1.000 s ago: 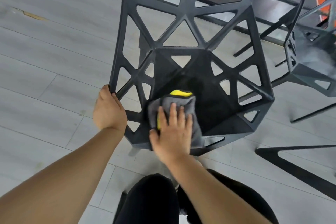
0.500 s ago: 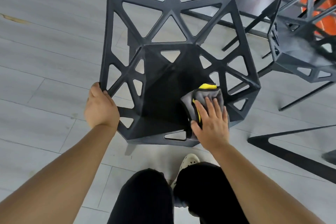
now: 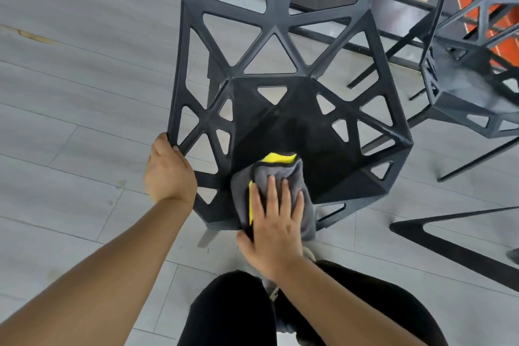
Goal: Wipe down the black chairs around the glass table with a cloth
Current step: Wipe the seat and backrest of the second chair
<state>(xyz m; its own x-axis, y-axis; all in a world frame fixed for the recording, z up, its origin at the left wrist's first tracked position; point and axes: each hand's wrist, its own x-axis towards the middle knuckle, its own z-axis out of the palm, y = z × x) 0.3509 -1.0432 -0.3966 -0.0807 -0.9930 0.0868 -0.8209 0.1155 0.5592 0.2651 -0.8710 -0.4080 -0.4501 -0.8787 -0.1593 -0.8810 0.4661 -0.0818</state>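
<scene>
Currently grey-and-yellow cloth [image 3: 278, 177] folded, laid at front edge of black chair [image 3: 280, 126] seat, slightly overhanging that edge. Cloth pressed flat by right hand [image 3: 276, 222], fingers straight and spread, nothing pinched. Seat's left front corner gripped by left hand [image 3: 168, 177], fingers curled round rim, frame steadied. Judged: seat wipe in hand; even pressure advised, strokes overlapped toward back edge, ribs round triangular cut-outs followed, snagging avoided. Second chair [image 3: 463, 98] seen at right on grey floor [image 3: 70, 93]

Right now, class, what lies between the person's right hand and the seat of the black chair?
In the head view, the grey-and-yellow cloth lies between the right hand and the seat of the black chair, flat fingers pressing it down.
</scene>
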